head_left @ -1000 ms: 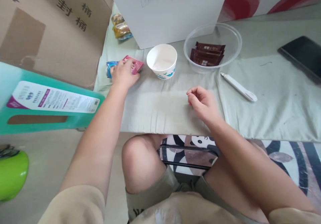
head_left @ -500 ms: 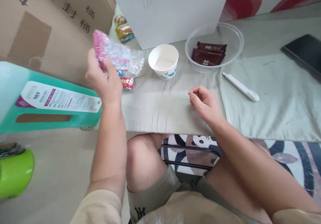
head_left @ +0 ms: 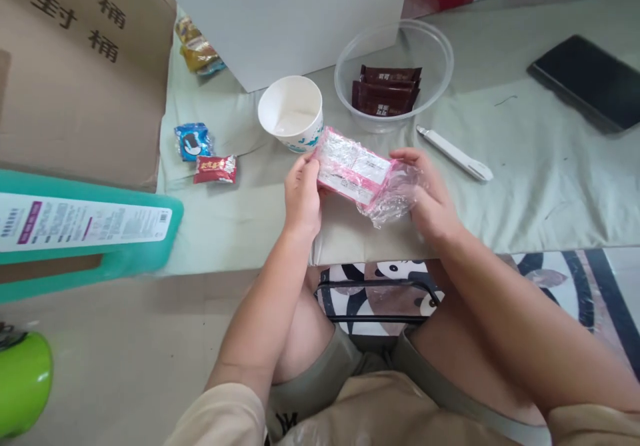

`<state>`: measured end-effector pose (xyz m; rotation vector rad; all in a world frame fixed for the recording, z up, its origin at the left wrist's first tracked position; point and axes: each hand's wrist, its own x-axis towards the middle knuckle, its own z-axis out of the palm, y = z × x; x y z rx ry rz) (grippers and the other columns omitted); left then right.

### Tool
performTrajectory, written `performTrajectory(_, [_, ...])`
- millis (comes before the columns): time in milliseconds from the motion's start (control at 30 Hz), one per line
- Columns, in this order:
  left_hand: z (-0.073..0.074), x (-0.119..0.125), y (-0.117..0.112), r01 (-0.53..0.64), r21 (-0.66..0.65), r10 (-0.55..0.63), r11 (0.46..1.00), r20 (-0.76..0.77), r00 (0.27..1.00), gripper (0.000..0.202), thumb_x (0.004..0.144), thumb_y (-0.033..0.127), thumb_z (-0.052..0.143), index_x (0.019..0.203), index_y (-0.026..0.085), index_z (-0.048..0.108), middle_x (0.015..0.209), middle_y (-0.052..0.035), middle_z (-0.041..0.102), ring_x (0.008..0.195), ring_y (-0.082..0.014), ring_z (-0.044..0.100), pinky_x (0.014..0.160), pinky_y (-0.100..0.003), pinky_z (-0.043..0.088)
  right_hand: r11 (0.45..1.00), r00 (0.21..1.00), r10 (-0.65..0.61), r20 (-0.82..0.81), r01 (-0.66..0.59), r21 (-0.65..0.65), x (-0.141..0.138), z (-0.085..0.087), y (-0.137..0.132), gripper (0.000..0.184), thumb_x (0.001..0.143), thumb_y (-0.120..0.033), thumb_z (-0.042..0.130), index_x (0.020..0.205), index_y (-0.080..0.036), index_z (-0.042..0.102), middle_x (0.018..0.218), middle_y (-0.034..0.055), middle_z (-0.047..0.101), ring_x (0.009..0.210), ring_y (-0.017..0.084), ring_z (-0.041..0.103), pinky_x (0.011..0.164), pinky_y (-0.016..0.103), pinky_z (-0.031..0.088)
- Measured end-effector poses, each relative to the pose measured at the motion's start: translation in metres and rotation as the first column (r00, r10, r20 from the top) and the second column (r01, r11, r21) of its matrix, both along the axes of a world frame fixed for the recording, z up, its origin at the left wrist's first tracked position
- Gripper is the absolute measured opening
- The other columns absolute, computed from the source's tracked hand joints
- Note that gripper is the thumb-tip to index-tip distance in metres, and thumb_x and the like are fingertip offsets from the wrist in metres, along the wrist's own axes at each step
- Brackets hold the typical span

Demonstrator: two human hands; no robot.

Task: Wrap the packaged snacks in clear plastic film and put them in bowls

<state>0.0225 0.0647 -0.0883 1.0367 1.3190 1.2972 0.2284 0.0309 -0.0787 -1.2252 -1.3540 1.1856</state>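
In the head view, your left hand (head_left: 304, 193) is pinching the left end of the pink package (head_left: 353, 169), thumb on top, and holding it over the near part of the green cloth (head_left: 250, 233). Your right hand (head_left: 433, 193) is curling its fingers at the loose clear wrap (head_left: 395, 196) on the package's right end; whether it is gripping the wrap, I cannot tell. The paper cup (head_left: 293, 109) is standing just beyond the package's left corner. 2 small packets, blue (head_left: 194, 141) and red (head_left: 216, 169), are lying left of your left hand. Past your hands, a clear bowl (head_left: 345, 93) is holding brown packets (head_left: 387, 91).
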Motion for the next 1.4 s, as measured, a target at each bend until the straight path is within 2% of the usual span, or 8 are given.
performTrajectory(300, [-0.001, 0.002, 0.002, 0.176, -0.03, -0.175, 0.984, 0.013, 0.984, 0.044, 0.085, 0.066, 0.07, 0.099, 0.025, 0.073, 0.083, -0.0032, 0.069, 0.073, -0.0182, 0.069, 0.063, -0.031, 0.058, 0.992, 0.984, 0.008, 0.177, -0.031, 0.126, -0.007, 0.001, 0.001, 0.027, 0.083, -0.042, 0.073, 0.091, -0.024, 0.054, 0.101, 0.0056, 0.059, 0.084, 0.019, 0.055, 0.071, 0.033, 0.046])
performTrajectory(567, [-0.003, 0.011, -0.024, 0.336, 0.157, -0.29, 0.929, -0.259, 0.921, 0.079, 0.077, 0.059, 0.083, 0.144, 0.039, 0.045, 0.129, -0.0056, 0.066, 0.113, -0.0239, 0.071, 0.09, -0.039, 0.06, 0.989, 0.974, -0.15, 0.168, 0.147, 0.035, -0.015, 0.002, -0.003, 0.045, 0.078, -0.046, 0.076, 0.107, -0.026, 0.049, 0.096, 0.0018, 0.053, 0.077, 0.016, 0.048, 0.067, 0.032, 0.043])
performTrajectory(767, [-0.001, 0.009, -0.029, 0.354, 0.285, -0.146, 0.891, -0.559, 0.817, 0.026, 0.085, 0.028, 0.073, 0.11, 0.03, 0.066, 0.112, -0.004, 0.07, 0.107, -0.0222, 0.067, 0.092, -0.039, 0.058, 0.988, 0.954, -0.14, 0.266, 0.118, 0.096, -0.007, 0.005, -0.001, 0.034, 0.085, -0.042, 0.069, 0.109, -0.024, 0.051, 0.098, 0.0044, 0.059, 0.081, 0.02, 0.056, 0.078, 0.038, 0.049])
performTrajectory(933, [0.001, 0.001, -0.02, 0.226, 0.295, -0.008, 0.928, -0.592, 0.806, 0.021, 0.083, 0.021, 0.069, 0.103, 0.027, 0.069, 0.107, -0.0043, 0.071, 0.103, -0.0212, 0.065, 0.088, -0.035, 0.057, 0.822, 0.632, -0.569, 0.526, 0.429, 0.374, 0.039, -0.004, 0.019, 0.035, 0.083, -0.031, 0.068, 0.115, -0.022, 0.055, 0.122, 0.0174, 0.056, 0.124, 0.038, 0.052, 0.111, 0.063, 0.032])
performTrajectory(1133, [0.0, 0.0, -0.017, 0.155, 0.316, 0.046, 0.936, -0.549, 0.835, 0.018, 0.084, 0.021, 0.068, 0.101, 0.025, 0.067, 0.105, -0.0041, 0.068, 0.092, -0.0175, 0.062, 0.074, -0.03, 0.053, 0.843, 0.498, -0.504, 0.706, 0.464, 0.274, 0.075, -0.022, 0.033, 0.016, 0.082, -0.032, 0.067, 0.091, -0.021, 0.059, 0.124, 0.0199, 0.057, 0.125, 0.043, 0.049, 0.106, 0.069, 0.032])
performTrajectory(1200, [-0.001, 0.001, -0.017, 0.162, 0.337, 0.051, 0.927, -0.542, 0.839, 0.013, 0.084, 0.021, 0.068, 0.096, 0.025, 0.064, 0.099, -0.003, 0.067, 0.088, -0.0171, 0.06, 0.074, -0.03, 0.053, 0.831, 0.523, -0.53, 0.667, 0.475, 0.288, 0.071, -0.019, 0.029, 0.015, 0.085, -0.035, 0.063, 0.088, -0.022, 0.056, 0.109, 0.015, 0.06, 0.112, 0.036, 0.056, 0.101, 0.062, 0.04])
performTrajectory(1300, [-0.001, 0.002, -0.019, 0.183, 0.354, 0.057, 0.917, -0.571, 0.819, 0.011, 0.083, 0.021, 0.069, 0.088, 0.026, 0.061, 0.093, -0.0021, 0.064, 0.085, -0.0174, 0.059, 0.076, -0.031, 0.055, 0.845, 0.752, -0.532, 0.388, 0.501, 0.187, 0.045, -0.008, 0.014, 0.025, 0.096, -0.049, 0.048, 0.093, -0.024, 0.051, 0.08, 0.003, 0.054, 0.073, 0.02, 0.054, 0.075, 0.04, 0.047])
performTrajectory(1400, [0.001, 0.002, -0.022, 0.192, 0.336, 0.066, 0.922, -0.625, 0.777, 0.011, 0.084, 0.023, 0.072, 0.086, 0.026, 0.061, 0.098, -0.0034, 0.063, 0.083, -0.0171, 0.059, 0.075, -0.032, 0.056, 0.968, 0.969, -0.244, -0.047, 0.24, -0.074, 0.007, 0.001, -0.002, 0.043, 0.098, -0.068, 0.04, 0.093, -0.026, 0.048, 0.064, -0.0038, 0.044, 0.052, 0.014, 0.04, 0.051, 0.03, 0.033])
